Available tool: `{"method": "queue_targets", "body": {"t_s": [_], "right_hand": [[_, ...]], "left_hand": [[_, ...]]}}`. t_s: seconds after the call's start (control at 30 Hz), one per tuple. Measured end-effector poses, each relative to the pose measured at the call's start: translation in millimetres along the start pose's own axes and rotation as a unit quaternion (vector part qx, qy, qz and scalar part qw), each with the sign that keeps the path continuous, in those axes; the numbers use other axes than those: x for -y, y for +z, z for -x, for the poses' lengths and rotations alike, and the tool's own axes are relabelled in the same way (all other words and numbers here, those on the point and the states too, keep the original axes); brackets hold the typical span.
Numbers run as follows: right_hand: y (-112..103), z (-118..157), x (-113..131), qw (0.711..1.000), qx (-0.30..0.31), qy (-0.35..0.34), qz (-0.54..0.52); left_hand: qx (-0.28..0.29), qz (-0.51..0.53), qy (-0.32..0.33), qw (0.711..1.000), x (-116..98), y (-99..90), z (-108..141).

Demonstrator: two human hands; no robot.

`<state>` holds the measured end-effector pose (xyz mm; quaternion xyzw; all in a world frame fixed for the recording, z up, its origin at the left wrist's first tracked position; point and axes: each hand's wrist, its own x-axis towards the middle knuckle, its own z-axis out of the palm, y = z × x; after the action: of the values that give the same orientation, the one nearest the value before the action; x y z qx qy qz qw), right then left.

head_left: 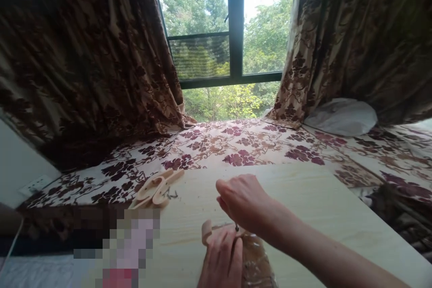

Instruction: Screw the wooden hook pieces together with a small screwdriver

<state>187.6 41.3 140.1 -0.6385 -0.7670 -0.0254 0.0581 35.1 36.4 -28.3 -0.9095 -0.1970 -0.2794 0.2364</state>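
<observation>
On the pale wooden board (pixel 297 193), my left hand (pixel 223 252) lies with its fingers pressed together on a light wooden piece (pixel 207 230). A brown item in clear wrapping (pixel 255 258) is beside and partly under it. Just above, my right hand (pixel 239 195) is closed in a fist. A small dark metal tip (pixel 236 227) shows below that fist at the wooden piece; whatever the fist wraps round is mostly hidden. Farther left lie curved wooden pieces (pixel 148 189), with several small dark screws (pixel 172 194) near them.
Behind the board spreads a floral cloth (pixel 239 144) up to a window (pixel 236 22) between patterned curtains (pixel 135 54). A white bag (pixel 342 117) rests at the right. A wall socket (pixel 35 185) is at the left. The lower left is partly pixelated.
</observation>
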Motion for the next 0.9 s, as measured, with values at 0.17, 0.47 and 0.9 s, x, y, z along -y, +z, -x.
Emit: {"method": "queue_targets", "body": {"t_s": [0.17, 0.47, 0.9], "right_hand": [[-2.6, -2.4, 1.0, 1.0, 0.007, 0.002, 0.01], [-4.5, 5.2, -2.4, 1.0, 0.012, 0.006, 0.024], [-17.6, 4.2, -20.0, 0.989, 0.06, -0.135, 0.018]], "left_hand": [[-0.006, 0.013, 0.046, 0.999, 12.8, -2.2, 2.4], [0.046, 0.018, -0.013, 0.999, -0.1, -22.1, -18.5], [-0.029, 0.005, -0.083, 0.996, -11.7, -22.1, -31.4]]}}
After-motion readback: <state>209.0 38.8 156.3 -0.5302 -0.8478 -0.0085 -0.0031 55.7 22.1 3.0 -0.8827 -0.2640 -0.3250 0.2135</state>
